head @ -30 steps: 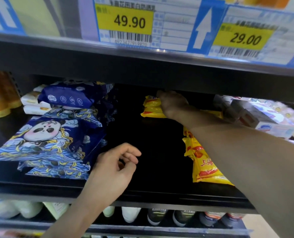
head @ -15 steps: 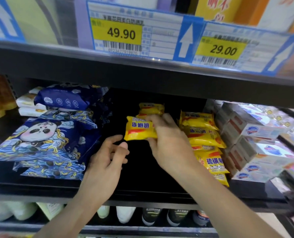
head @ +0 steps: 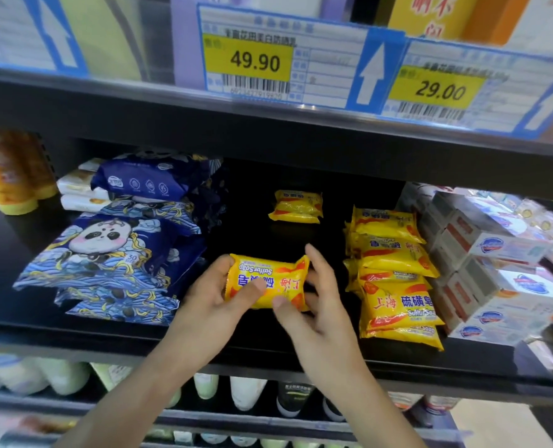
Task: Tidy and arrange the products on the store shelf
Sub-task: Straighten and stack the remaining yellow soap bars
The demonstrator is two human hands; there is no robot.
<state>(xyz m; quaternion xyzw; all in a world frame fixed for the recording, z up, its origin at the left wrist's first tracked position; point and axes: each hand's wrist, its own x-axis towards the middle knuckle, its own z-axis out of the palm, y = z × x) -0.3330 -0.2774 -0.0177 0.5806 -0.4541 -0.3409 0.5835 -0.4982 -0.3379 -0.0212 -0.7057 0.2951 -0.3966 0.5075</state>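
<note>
Left of our fingers lie blue panda packs (head: 107, 253); to their right a pile of yellow soaps (head: 394, 286), then white boxes (head: 495, 279); behind them two more soaps (head: 296, 206) sit alone on the black shelf (head: 268, 350). We hold one soap (head: 267, 281) between both hands: left hand (head: 217, 299) curls round its left end, thumb on front; right hand (head: 317, 315) pinches its right end, fingers half spread.
</note>
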